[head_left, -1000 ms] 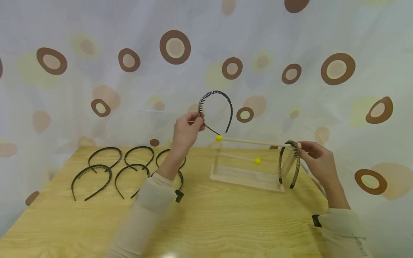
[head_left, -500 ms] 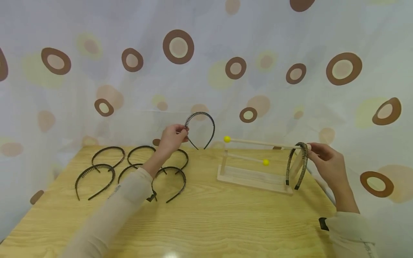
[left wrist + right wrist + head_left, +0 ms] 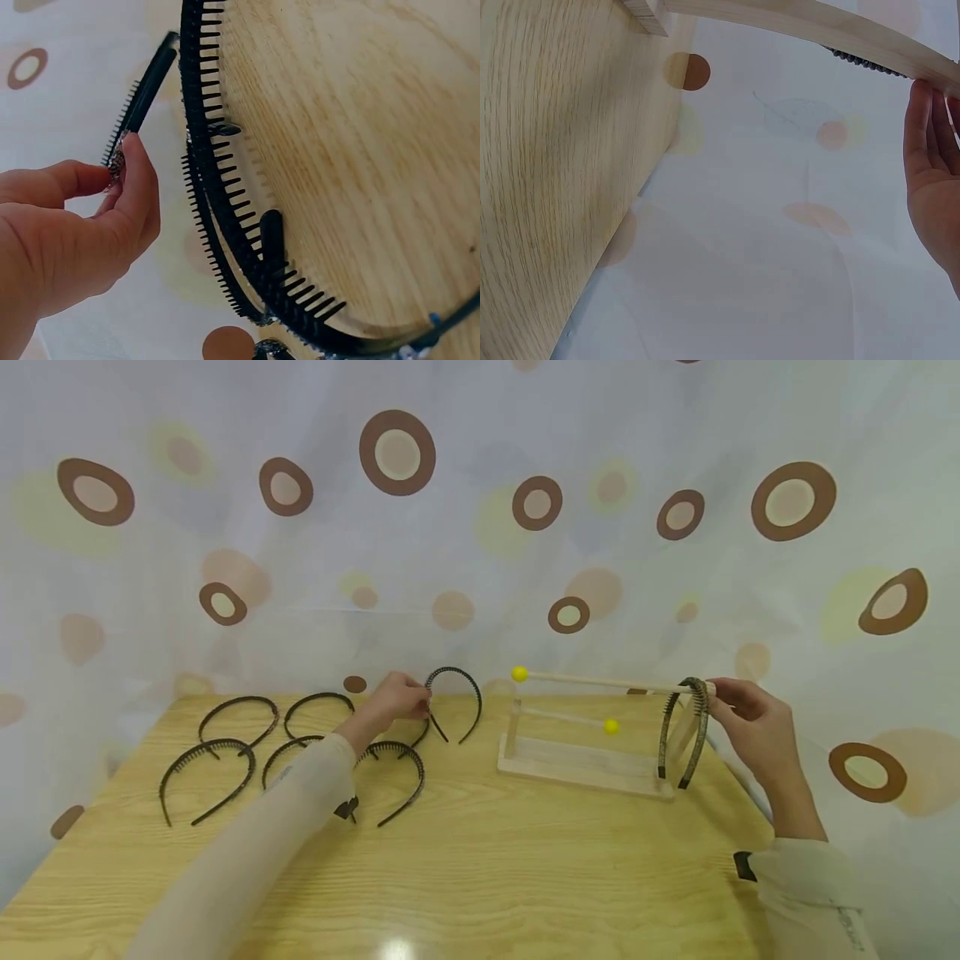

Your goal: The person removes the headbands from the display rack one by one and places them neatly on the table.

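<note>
My left hand (image 3: 393, 702) pinches one side of a black toothed headband (image 3: 476, 687), held upright near the table's back edge with its ends pointing down. Glittery trim shows by the fingertips in the left wrist view, where the hand (image 3: 82, 225) appears beside a larger, nearer headband (image 3: 196, 90). At the right, my right hand (image 3: 761, 727) grips the top end of a wooden headband rack (image 3: 577, 768), thumb and fingers at its upright. A glittery headband (image 3: 699, 739) hangs over the rack's upper rod, close to those fingers. In the right wrist view fingers touch the rack's wooden upright (image 3: 817, 22).
Several black headbands (image 3: 247, 768) stand in two rows on the left of the wooden table (image 3: 525, 877), partly behind the left forearm. Yellow balls (image 3: 519, 674) cap the rack's rods. A curtain with brown rings (image 3: 397, 452) hangs behind.
My left hand has moved left and down with its headband, away from the rack's upper rod toward the table's back. The right hand stays at the rack.
</note>
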Available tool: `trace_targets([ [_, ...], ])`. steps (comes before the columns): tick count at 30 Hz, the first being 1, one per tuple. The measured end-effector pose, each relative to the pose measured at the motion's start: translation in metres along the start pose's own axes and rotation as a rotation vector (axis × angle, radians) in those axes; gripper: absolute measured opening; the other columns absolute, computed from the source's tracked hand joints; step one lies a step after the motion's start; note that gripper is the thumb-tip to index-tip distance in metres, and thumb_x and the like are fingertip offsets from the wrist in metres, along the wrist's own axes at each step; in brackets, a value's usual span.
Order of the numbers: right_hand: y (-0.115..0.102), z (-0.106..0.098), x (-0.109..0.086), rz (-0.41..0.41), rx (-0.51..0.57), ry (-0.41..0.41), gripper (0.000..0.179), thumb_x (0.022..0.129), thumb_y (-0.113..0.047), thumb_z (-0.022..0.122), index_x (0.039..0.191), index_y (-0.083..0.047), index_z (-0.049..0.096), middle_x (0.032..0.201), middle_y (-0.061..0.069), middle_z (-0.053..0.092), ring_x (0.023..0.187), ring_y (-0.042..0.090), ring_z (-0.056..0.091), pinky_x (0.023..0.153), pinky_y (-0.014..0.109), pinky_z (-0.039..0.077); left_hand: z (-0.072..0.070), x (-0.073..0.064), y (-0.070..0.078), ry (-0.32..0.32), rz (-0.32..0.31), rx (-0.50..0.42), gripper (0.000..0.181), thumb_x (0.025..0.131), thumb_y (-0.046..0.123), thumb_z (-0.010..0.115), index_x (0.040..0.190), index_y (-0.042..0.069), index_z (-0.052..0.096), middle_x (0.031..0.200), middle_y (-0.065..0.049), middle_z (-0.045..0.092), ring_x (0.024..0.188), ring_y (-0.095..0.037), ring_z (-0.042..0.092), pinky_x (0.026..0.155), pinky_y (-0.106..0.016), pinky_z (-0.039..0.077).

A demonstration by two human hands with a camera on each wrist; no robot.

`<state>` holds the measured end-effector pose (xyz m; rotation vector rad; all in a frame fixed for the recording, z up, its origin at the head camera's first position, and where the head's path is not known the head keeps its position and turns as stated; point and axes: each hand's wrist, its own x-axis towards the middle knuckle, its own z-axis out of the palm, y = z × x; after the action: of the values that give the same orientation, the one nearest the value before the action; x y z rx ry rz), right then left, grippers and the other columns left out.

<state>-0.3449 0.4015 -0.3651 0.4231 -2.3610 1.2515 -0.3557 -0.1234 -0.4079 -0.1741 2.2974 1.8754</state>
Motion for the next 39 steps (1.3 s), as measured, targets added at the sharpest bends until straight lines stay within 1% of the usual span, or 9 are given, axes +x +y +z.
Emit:
trace_targets([
  [6, 0.000, -0.002, 0.002, -0.013, 0.000, 0.006, 0.035, 0.101, -0.022, 0.068, 0.128, 0.000, 0.067, 0.110, -0.015, 0.066, 0.102, 0.000, 0.059, 0.084, 0.010, 0.043, 0.000, 0.008, 0.002, 0.001, -0.102, 0.030, 0.032, 0.101, 0.000, 0.057, 0.125, -0.021, 0.058, 0.116, -0.028, 0.062, 0.096, -0.034, 0.069, 0.091, -0.039, 0.055],
  [10, 0.002, -0.003, 0.004, -0.016, 0.000, 0.011, 0.035, 0.101, -0.024, 0.068, 0.128, -0.002, 0.068, 0.110, -0.014, 0.066, 0.102, 0.002, 0.060, 0.084, 0.011, 0.044, 0.000, 0.012, 0.002, 0.021, -0.095, 0.095, 0.032, 0.101, -0.001, 0.056, 0.126, -0.021, 0.058, 0.116, -0.027, 0.061, 0.104, -0.039, 0.068, 0.089, -0.040, 0.056],
  [13, 0.002, -0.004, 0.004, -0.016, 0.007, 0.011, 0.036, 0.100, -0.024, 0.069, 0.128, -0.002, 0.068, 0.110, -0.013, 0.066, 0.101, 0.003, 0.060, 0.083, 0.011, 0.044, 0.001, 0.014, 0.002, 0.025, -0.082, 0.139, 0.031, 0.102, -0.001, 0.055, 0.126, -0.020, 0.058, 0.116, -0.027, 0.061, 0.100, -0.037, 0.070, 0.085, -0.038, 0.058],
  [17, 0.000, -0.004, 0.004, -0.018, 0.024, 0.014, 0.035, 0.100, -0.024, 0.069, 0.127, -0.001, 0.068, 0.109, -0.013, 0.067, 0.101, 0.004, 0.061, 0.084, 0.012, 0.045, 0.003, 0.014, 0.003, 0.032, -0.076, 0.168, 0.027, 0.100, 0.000, 0.056, 0.118, -0.019, 0.062, 0.108, -0.024, 0.064, 0.086, -0.029, 0.072, 0.076, -0.033, 0.060],
  [25, -0.002, 0.000, 0.003, -0.012, 0.030, -0.004, 0.036, 0.100, -0.026, 0.070, 0.127, -0.003, 0.069, 0.109, -0.011, 0.068, 0.100, 0.004, 0.061, 0.083, 0.014, 0.045, -0.001, 0.018, -0.006, 0.051, -0.072, 0.329, 0.020, 0.096, 0.004, 0.061, 0.100, -0.013, 0.071, 0.093, -0.018, 0.070, 0.081, -0.026, 0.071, 0.080, -0.036, 0.059],
  [29, -0.003, -0.001, 0.003, -0.023, 0.025, -0.009, 0.035, 0.100, -0.026, 0.070, 0.127, -0.004, 0.069, 0.110, -0.011, 0.068, 0.100, 0.004, 0.061, 0.082, 0.014, 0.046, -0.004, 0.016, -0.005, 0.033, -0.062, 0.357, 0.024, 0.099, 0.008, 0.060, 0.106, -0.013, 0.069, 0.099, -0.018, 0.069, 0.087, -0.029, 0.071, 0.082, -0.037, 0.059],
  [33, -0.003, -0.002, 0.002, -0.016, 0.018, -0.016, 0.035, 0.101, -0.027, 0.068, 0.128, -0.004, 0.069, 0.111, -0.010, 0.068, 0.101, 0.004, 0.061, 0.085, 0.013, 0.045, -0.001, 0.005, 0.005, 0.009, -0.013, 0.329, 0.032, 0.101, 0.011, 0.057, 0.119, -0.014, 0.065, 0.105, -0.022, 0.069, 0.093, -0.032, 0.070, 0.087, -0.040, 0.057],
  [36, -0.003, -0.003, 0.002, -0.002, 0.014, -0.023, 0.037, 0.101, -0.028, 0.068, 0.129, -0.005, 0.068, 0.112, -0.008, 0.068, 0.102, 0.003, 0.060, 0.086, 0.012, 0.045, 0.005, -0.004, 0.017, -0.013, 0.036, 0.309, 0.038, 0.103, 0.012, 0.054, 0.129, -0.014, 0.060, 0.113, -0.026, 0.067, 0.095, -0.032, 0.069, 0.090, -0.042, 0.056],
  [39, -0.002, -0.005, 0.002, 0.003, 0.015, -0.025, 0.037, 0.101, -0.028, 0.068, 0.130, -0.004, 0.068, 0.113, -0.008, 0.068, 0.103, 0.002, 0.060, 0.085, 0.012, 0.045, 0.016, -0.013, 0.028, -0.059, 0.084, 0.346, 0.040, 0.105, 0.015, 0.053, 0.135, -0.011, 0.057, 0.116, -0.024, 0.067, 0.095, -0.030, 0.070, 0.089, -0.042, 0.056],
])
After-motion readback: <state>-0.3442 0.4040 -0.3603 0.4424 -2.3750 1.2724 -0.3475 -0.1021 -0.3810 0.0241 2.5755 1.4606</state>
